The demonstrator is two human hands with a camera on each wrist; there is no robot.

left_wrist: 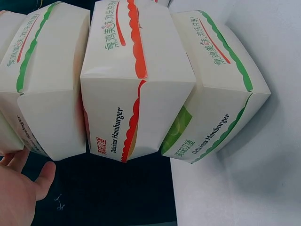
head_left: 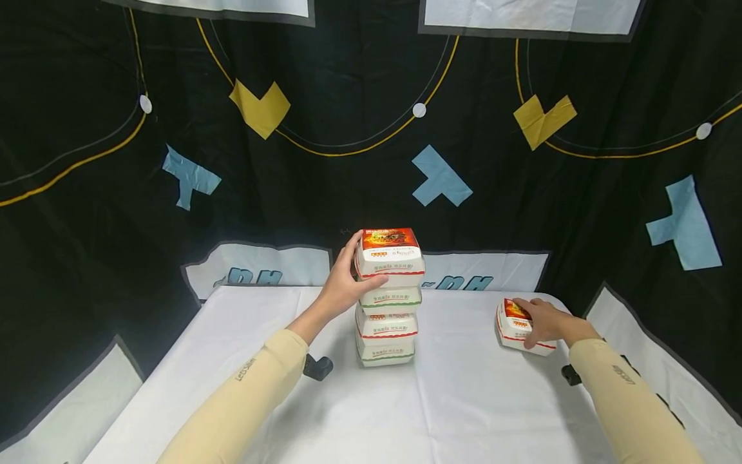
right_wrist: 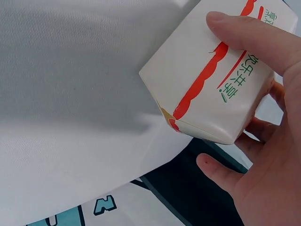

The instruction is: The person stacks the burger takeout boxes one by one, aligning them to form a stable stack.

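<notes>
Several white cardboard hamburger boxes stand in a stack on the table, with red-edged and green-edged ones alternating. At its top is a red-lidded hamburger box [head_left: 391,256]; my left hand [head_left: 342,283] holds it at the left side, the thumb across its lower front. Below it come a green-edged box [head_left: 391,298], a red-edged box [left_wrist: 136,84] and another green-edged box [left_wrist: 221,70] at the bottom. Further right, my right hand [head_left: 547,320] grips another red-lidded hamburger box [right_wrist: 207,75], thumb on the front and fingers round the far side. That box is tilted in the head view.
A white cloth covers the table [head_left: 464,399]. Behind it hangs a black curtain [head_left: 359,193] with blue and yellow shapes. Dark wrist mounts show by the left sleeve [head_left: 255,386] and the right sleeve [head_left: 626,399].
</notes>
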